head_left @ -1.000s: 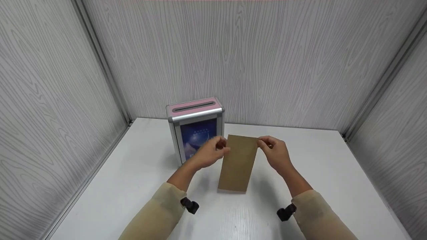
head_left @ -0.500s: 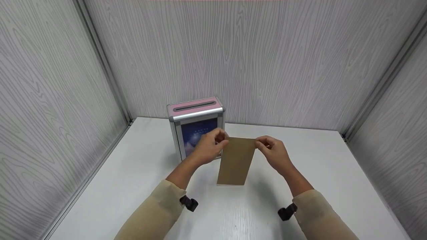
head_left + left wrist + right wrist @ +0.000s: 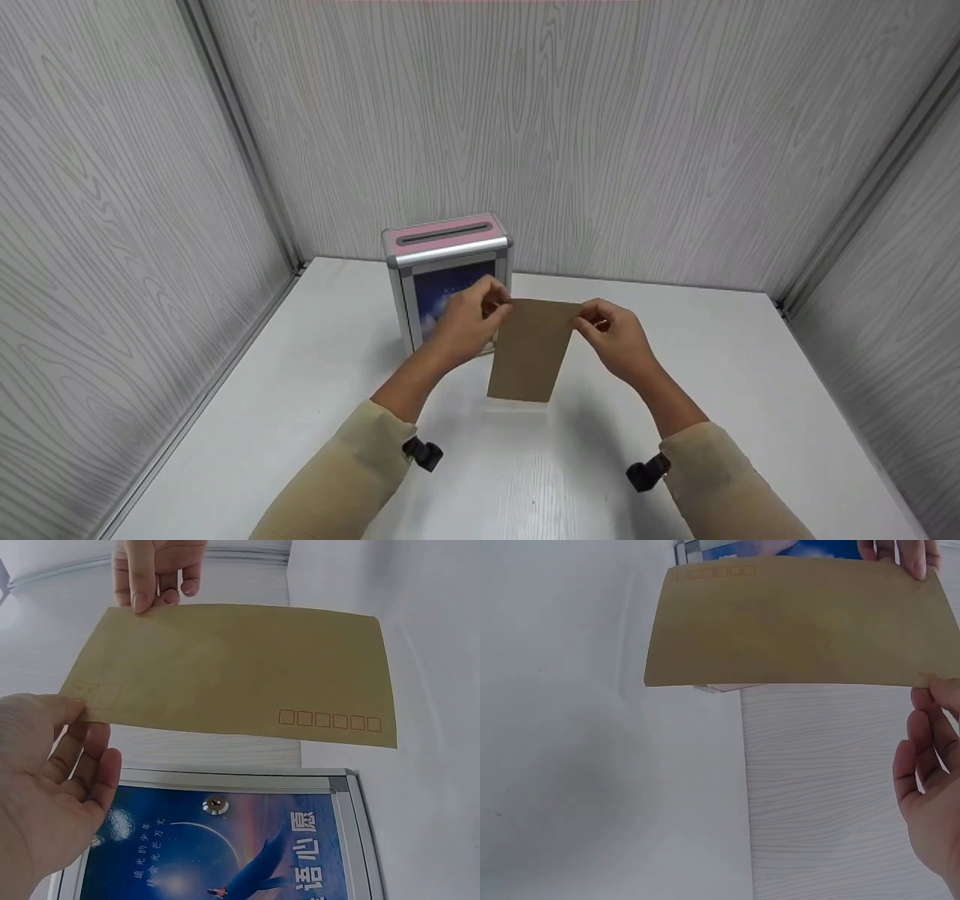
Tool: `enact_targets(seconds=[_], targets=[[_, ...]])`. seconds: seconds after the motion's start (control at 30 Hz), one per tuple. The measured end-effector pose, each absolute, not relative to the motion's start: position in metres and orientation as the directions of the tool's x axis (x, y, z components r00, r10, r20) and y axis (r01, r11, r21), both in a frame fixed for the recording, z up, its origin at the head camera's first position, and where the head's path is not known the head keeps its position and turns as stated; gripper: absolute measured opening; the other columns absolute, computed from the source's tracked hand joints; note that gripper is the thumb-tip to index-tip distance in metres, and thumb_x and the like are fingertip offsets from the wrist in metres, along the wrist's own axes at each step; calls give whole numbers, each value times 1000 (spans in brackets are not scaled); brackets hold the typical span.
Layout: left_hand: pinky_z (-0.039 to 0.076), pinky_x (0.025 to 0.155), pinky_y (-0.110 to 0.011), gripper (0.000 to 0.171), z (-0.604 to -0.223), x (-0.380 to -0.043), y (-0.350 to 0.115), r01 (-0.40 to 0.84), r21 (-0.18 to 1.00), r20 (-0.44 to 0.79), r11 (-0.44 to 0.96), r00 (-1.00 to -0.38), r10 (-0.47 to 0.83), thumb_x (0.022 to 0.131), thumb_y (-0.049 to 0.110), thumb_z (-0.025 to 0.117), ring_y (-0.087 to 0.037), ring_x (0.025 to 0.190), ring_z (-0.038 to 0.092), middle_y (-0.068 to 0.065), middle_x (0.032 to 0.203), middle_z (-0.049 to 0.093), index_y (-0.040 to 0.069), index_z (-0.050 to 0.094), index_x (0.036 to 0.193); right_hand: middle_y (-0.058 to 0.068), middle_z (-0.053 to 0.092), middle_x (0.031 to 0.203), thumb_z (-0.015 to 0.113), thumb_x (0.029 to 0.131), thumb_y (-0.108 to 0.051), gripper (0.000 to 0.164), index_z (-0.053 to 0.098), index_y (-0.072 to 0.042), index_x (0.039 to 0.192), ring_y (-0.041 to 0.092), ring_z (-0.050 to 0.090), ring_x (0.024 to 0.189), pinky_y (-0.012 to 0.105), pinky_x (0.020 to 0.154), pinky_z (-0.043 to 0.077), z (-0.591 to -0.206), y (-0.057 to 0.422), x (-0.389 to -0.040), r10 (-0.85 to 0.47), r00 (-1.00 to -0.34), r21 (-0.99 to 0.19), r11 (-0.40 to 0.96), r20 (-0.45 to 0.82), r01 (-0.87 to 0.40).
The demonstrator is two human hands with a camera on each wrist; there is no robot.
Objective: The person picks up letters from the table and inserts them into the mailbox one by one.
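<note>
A brown paper envelope (image 3: 531, 352) hangs upright between both hands, its lower edge close over the white table. My left hand (image 3: 466, 319) pinches its upper left corner between thumb and fingers. At the upper right corner, my right hand (image 3: 615, 339) does the same. Small red printed squares run along one edge of the envelope (image 3: 225, 667) in the left wrist view. Just behind the left hand stands a box (image 3: 446, 244) with a pink top, a dark slot and silver edging. Its blue poster front and a round lock (image 3: 216, 805) show in the left wrist view.
The white table (image 3: 315, 405) runs back to a grey wood-grain wall (image 3: 600, 135), with similar panels at both sides. A small black camera sits on each beige sleeve (image 3: 352, 465).
The left hand has slid up to the envelope's top corner. The envelope has been raised a little, its lower edge now higher. The box has stayed on the table.
</note>
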State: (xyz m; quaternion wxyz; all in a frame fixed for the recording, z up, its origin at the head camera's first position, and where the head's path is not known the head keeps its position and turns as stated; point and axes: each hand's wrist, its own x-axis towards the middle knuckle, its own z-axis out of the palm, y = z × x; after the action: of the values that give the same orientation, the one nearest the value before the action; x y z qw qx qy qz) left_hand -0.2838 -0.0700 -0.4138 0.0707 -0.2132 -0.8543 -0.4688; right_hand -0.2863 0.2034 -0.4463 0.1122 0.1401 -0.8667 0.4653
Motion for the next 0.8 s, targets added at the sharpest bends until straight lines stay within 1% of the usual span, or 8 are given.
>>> enact_targets(seconds=[0.17, 0.3, 0.4, 0.5, 0.67, 0.73, 0.8], targets=[[61, 90, -34, 11, -405, -282, -75, 438, 742, 322, 507, -897, 304, 111, 22, 64, -16, 101, 68, -4, 112, 72, 15, 64, 118, 12, 77, 103, 72, 105, -11, 8, 77, -6, 110, 18, 69, 97, 26, 88, 55, -436, 200, -285, -124, -929, -757, 547, 348, -357], [61, 92, -35, 10, -398, -278, -80, 435, 729, 310, 529, -898, 312, 111, 17, 62, -17, 103, 68, -4, 114, 72, 14, 64, 121, 13, 77, 104, 71, 105, -9, 9, 77, -5, 111, 20, 70, 97, 29, 89, 56, -428, 197, -284, -132, -921, -744, 553, 366, -375], [61, 95, -35, 12, -392, -274, -84, 432, 724, 308, 538, -900, 308, 111, 14, 61, -18, 105, 68, -5, 117, 71, 15, 64, 123, 13, 78, 104, 72, 104, -7, 10, 77, -4, 111, 21, 70, 97, 31, 90, 56, -421, 194, -284, -145, -913, -735, 550, 382, -396], [62, 96, -36, 13, -388, -271, -87, 432, 718, 320, 546, -901, 292, 111, 13, 62, -19, 106, 69, -6, 118, 72, 15, 64, 124, 13, 77, 103, 72, 104, -8, 10, 76, -4, 112, 20, 68, 95, 27, 87, 55, -413, 191, -284, -154, -904, -725, 550, 399, -414], [63, 95, -35, 13, -383, -270, -92, 422, 720, 330, 551, -906, 264, 111, 16, 63, -19, 106, 70, -6, 117, 72, 14, 64, 124, 14, 74, 101, 72, 105, -10, 12, 76, -3, 114, 18, 63, 87, 18, 74, 51, -402, 187, -284, -157, -901, -742, 518, 405, -424], [64, 94, -34, 13, -381, -269, -95, 407, 739, 316, 538, -913, 256, 112, 17, 62, -19, 107, 70, -6, 118, 71, 14, 63, 124, 16, 74, 101, 71, 105, -10, 13, 75, -3, 115, 21, 64, 86, 17, 71, 52, -398, 184, -284, -163, -904, -764, 488, 396, -422], [65, 93, -33, 14, -379, -268, -98, 390, 770, 298, 505, -920, 255, 112, 18, 61, -21, 110, 71, -7, 120, 70, 14, 62, 126, 17, 74, 102, 71, 105, -9, 13, 74, -3, 116, 23, 67, 87, 16, 72, 55, -394, 181, -284, -168, -908, -781, 466, 384, -416]])
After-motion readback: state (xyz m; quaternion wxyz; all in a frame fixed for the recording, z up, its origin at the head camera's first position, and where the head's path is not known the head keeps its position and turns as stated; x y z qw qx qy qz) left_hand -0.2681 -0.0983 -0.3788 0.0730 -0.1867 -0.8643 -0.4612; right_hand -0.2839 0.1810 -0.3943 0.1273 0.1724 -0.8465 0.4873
